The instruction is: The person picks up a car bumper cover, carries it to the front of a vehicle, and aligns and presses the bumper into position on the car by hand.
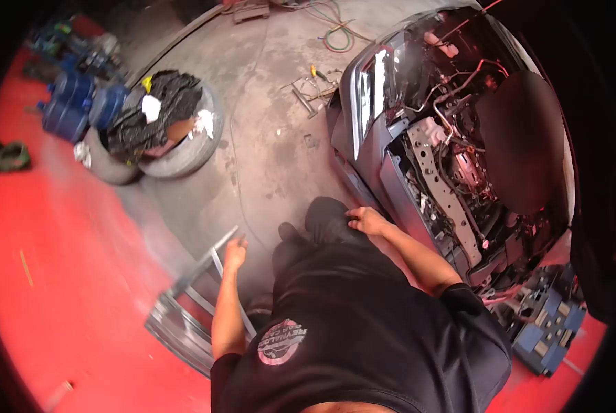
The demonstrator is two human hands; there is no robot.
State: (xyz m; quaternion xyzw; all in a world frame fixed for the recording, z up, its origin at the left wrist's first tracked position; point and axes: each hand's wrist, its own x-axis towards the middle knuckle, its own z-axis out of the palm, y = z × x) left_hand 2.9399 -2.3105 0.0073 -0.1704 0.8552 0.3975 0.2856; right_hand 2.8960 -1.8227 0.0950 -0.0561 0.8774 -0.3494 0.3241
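Note:
My left hand (236, 252) is beside the upper end of a grey metal frame (196, 297). Its fingers are curled together, and what they hold, if anything, is too small to make out. My right hand (367, 220) is at the dark trousers (327, 219) near my knee, its fingers a little apart and nothing visible in them. Just to its right stands a dark car front (384, 162) with an exposed engine bay (459, 162).
At the upper left, tires (191, 155) carry black plastic (158, 110) beside blue water jugs (67, 103). Tools (304, 100) and a coiled hose (338, 38) lie on the floor. A blue and black case (549, 330) is at the lower right.

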